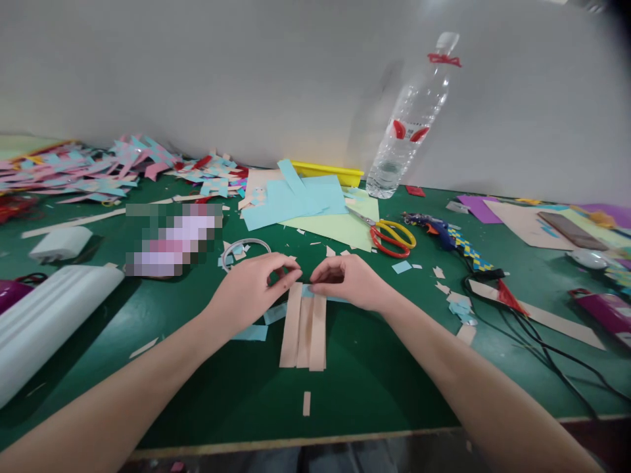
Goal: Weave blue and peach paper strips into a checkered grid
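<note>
Strips of peach paper [304, 332] lie side by side in the head view, lengthwise toward the person on the table [384, 387], with a blue strip [307, 291] near their far ends. On the left hand [250, 281] thumb and forefinger are nearly together by those ends, on the right hand [352, 281] the fingers curl close to the thumb at the blue strip; whether either pinches paper I cannot tell. Such strips should be light, limp and easily creased, best held flat by the ends.

Shows peach paper strips [304, 332] lying side by side just below the center of the frame, crossed near their upper ends by a partly hidden light-blue strip [307, 291].
</note>
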Demonstrator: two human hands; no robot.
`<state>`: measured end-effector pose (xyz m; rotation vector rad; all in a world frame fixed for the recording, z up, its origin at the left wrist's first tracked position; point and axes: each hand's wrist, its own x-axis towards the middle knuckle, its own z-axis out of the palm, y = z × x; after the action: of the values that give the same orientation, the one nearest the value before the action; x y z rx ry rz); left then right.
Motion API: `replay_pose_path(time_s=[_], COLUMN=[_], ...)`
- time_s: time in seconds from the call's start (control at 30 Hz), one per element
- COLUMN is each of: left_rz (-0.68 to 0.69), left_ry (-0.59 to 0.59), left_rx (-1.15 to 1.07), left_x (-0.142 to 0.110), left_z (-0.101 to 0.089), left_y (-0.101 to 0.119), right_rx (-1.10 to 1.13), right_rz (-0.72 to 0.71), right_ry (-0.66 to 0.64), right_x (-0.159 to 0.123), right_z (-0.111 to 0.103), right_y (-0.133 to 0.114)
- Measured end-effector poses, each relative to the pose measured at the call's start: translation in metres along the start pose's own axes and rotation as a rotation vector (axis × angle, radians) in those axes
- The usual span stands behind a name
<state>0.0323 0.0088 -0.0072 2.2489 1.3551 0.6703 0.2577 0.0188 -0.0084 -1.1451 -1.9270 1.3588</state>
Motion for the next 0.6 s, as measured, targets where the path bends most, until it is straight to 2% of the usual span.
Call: replay_pose_path(time_s=[0.07,0.17,0.23,0.33,0.43,0.5,0.6], left_rz=[0.032,0.088,0.159,0.287,0.399,0.363,0.305], left_ry=[0.034,0.024,0.026,-0.033,-0.104,-0.034,-0.015], left_rx=[0.045,0.130,0.268,0.463,0.491,0.514,0.486], left_x=[0.000,0.000,-0.001,-0.004,-0.010,-0.013,-0.015], left_z=[-0.003,-0.011,-0.017,-0.020,-0.013,-0.007,-0.006], left_y=[0.001,0.008,0.014,0.017,0.005,-0.008,-0.024], right_rx=[-0.007,-0.020,-0.013,0.006,0.014,0.014,0.019], right_rz=[-0.014,0.001,0.021,0.031,0.024,0.028,0.034], right_ry=[0.019,0.079,0.114,0.132,0.113,0.106,0.108], right_x=[0.000,0.000,0.001,0.003,0.006,0.008,0.009], right_z=[-0.002,-0.008,-0.012,-0.018,-0.023,-0.026,-0.028], right_y=[0.001,0.001,0.002,0.005,0.011,0.016,0.021])
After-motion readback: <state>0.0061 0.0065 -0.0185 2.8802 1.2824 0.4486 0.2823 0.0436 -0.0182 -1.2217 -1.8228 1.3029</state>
